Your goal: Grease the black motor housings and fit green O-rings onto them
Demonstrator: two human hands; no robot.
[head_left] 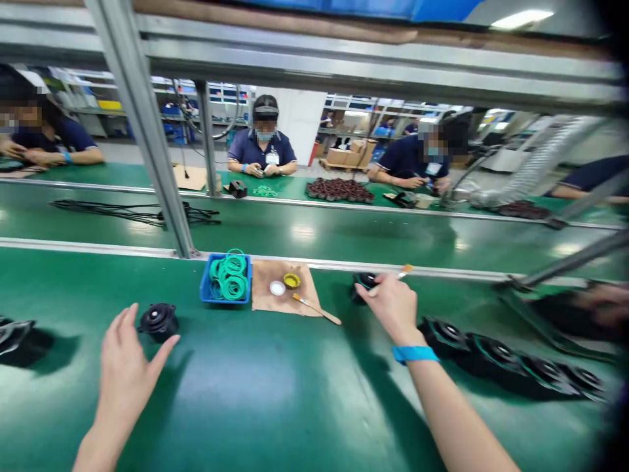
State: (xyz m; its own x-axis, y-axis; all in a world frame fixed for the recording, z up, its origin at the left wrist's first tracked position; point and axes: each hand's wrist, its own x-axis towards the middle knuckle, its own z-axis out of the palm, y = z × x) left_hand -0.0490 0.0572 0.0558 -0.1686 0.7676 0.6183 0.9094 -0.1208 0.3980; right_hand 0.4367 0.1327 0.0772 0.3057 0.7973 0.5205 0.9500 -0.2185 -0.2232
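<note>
My left hand is at the left, fingers and thumb spread around the near side of a round black motor-like housing; whether the fingertips touch it I cannot tell. My right hand, wearing a blue wristband, holds a small brush with its bristles pointing up and away. Just beyond those fingers stands another black housing with a green ring, partly hidden by the hand. Between my hands, a second brush lies across the edge of a stained cardboard sheet.
On the cardboard sit a yellow cap and a white lid. A blue bin holds green rings. Several black housings line the right; another is far left. A metal post rises ahead. Co-workers sit opposite.
</note>
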